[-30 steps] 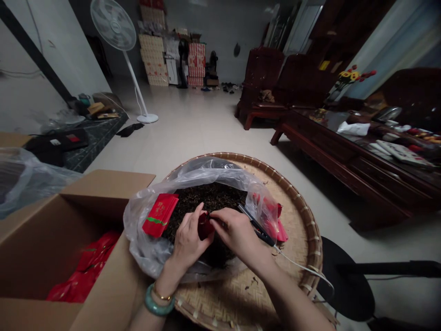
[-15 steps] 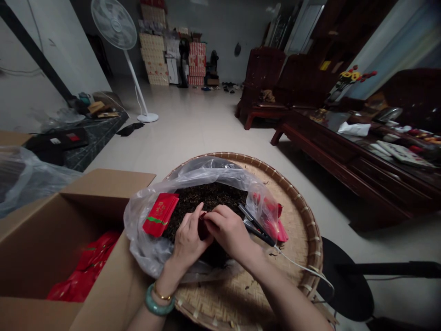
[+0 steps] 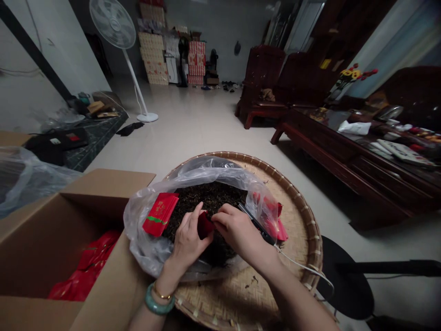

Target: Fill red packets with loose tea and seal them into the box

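Observation:
My left hand [image 3: 189, 239] is wrapped round a small red packet [image 3: 205, 224], whose mouth faces up and to the right. Close by that mouth, the fingertips of my right hand [image 3: 237, 230] are pinched together; what they hold is too small to make out. Under both hands, dark tea leaves [image 3: 210, 195] fill an open clear plastic bag [image 3: 143, 246]. A stack of flat red packets [image 3: 161, 214] lies on the leaves to the left. Right of my right hand is a slim black device [image 3: 260, 227] with a white cord, partly hidden.
The bag rests on a round woven bamboo tray [image 3: 305, 216]. More red packets [image 3: 280, 225] lie on its right side. At left an open cardboard box [image 3: 108, 280] holds red packets [image 3: 84, 271]. A black round base [image 3: 347, 285] stands at right, and a wooden table [image 3: 330, 156] beyond.
My right hand moved in over the packet's mouth, then drew back slightly to the right, showing the packet's red opening again. My left hand stayed in place.

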`<state>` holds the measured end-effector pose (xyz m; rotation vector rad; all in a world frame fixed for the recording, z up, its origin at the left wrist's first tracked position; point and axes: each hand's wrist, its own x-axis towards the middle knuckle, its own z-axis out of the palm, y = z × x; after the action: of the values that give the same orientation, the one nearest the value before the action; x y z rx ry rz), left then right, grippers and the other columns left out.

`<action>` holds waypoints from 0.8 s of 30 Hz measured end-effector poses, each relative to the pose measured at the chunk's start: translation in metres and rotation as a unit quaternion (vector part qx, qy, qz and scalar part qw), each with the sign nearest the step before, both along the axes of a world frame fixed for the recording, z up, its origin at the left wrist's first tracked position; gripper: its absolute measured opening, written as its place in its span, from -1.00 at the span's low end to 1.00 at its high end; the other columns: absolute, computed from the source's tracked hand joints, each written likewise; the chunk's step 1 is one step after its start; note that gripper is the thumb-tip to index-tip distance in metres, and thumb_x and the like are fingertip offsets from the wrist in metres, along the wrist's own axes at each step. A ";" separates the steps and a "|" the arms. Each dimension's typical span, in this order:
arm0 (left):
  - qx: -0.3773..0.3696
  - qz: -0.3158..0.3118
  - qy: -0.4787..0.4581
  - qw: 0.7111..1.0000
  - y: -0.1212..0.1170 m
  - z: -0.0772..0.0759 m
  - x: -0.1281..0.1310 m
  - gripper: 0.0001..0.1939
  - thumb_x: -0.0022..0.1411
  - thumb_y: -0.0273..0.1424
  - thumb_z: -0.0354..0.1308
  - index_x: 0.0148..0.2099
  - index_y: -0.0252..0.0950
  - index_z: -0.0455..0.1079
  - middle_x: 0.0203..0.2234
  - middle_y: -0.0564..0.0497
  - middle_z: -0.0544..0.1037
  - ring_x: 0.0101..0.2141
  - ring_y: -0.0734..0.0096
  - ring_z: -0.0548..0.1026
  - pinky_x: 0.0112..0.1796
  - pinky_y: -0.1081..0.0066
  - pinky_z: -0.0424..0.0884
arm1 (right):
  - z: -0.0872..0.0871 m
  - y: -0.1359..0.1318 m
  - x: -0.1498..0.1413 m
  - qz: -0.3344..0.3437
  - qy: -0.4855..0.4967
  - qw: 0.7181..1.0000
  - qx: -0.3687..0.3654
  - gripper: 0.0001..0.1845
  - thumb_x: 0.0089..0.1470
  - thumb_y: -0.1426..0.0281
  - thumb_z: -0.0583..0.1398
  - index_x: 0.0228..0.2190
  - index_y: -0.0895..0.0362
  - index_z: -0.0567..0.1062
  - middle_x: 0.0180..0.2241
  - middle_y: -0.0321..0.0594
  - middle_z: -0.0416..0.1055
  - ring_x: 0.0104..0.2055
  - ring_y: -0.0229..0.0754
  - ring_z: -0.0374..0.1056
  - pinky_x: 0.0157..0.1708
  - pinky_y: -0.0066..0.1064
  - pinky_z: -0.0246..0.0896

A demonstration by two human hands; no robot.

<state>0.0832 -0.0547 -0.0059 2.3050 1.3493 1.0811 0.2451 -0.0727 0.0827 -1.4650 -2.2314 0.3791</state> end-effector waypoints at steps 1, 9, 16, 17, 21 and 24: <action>-0.003 -0.002 -0.001 1.000 0.000 -0.001 0.000 -0.19 0.10 -0.41 0.17 0.31 -0.22 -0.16 -0.13 -0.11 0.46 -0.14 0.20 0.45 -0.12 0.21 0.43 | 0.001 0.000 -0.002 0.004 -0.003 1.000 -0.004 -0.83 0.09 0.59 0.15 -0.37 0.15 0.53 -0.39 -0.21 0.36 -0.38 -0.27 0.34 -0.40 -0.48 0.24; -0.011 0.001 -0.016 1.000 -0.001 -0.004 0.000 -0.17 0.08 -0.44 0.19 0.32 -0.21 -0.16 -0.16 -0.10 0.45 -0.18 0.24 0.47 -0.14 0.25 0.45 | -0.002 0.005 -0.005 0.033 0.083 0.996 -0.024 -0.62 0.09 0.64 0.07 -0.08 0.10 0.40 -0.24 -0.17 0.39 -0.21 -0.21 0.36 -0.22 -0.39 0.31; -0.013 -0.006 -0.026 1.000 -0.001 -0.002 -0.002 -0.18 0.10 -0.41 0.16 0.32 -0.22 -0.18 -0.12 -0.11 0.45 -0.12 0.22 0.45 -0.08 0.22 0.42 | -0.001 -0.004 0.008 0.010 0.171 0.985 0.005 -0.64 0.11 0.54 0.12 -0.04 0.07 0.37 -0.18 -0.14 0.37 -0.15 -0.18 0.34 -0.15 -0.33 0.32; -0.017 -0.008 -0.027 0.999 -0.001 -0.002 -0.003 -0.18 0.10 -0.41 0.17 0.32 -0.22 -0.18 -0.11 -0.11 0.45 -0.11 0.23 0.45 -0.08 0.22 0.42 | -0.002 -0.006 0.009 0.011 0.151 0.989 -0.002 -0.64 0.10 0.50 0.15 -0.04 0.06 0.38 -0.19 -0.15 0.37 -0.16 -0.17 0.34 -0.16 -0.32 0.32; -0.022 -0.018 -0.025 0.999 -0.001 -0.004 -0.002 -0.16 0.09 -0.38 0.19 0.32 -0.24 -0.17 -0.10 -0.13 0.45 -0.10 0.21 0.44 -0.07 0.22 0.41 | -0.012 -0.009 0.005 0.006 0.049 0.999 0.002 -0.69 0.06 0.43 0.22 -0.10 0.06 0.45 -0.23 -0.15 0.35 -0.22 -0.15 0.31 -0.26 -0.34 0.31; -0.019 -0.014 -0.025 0.999 -0.001 -0.004 -0.001 -0.16 0.08 -0.44 0.18 0.32 -0.23 -0.16 -0.11 -0.12 0.45 -0.11 0.21 0.44 -0.08 0.22 0.41 | -0.019 -0.006 0.001 -0.010 0.041 0.999 0.007 -0.86 0.07 0.47 0.20 -0.27 0.11 0.52 -0.33 -0.18 0.36 -0.34 -0.21 0.31 -0.37 -0.42 0.26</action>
<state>0.0818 -0.0557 -0.0101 2.2475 1.3044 1.0887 0.2456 -0.0782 0.0635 -1.4377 -2.1490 0.4091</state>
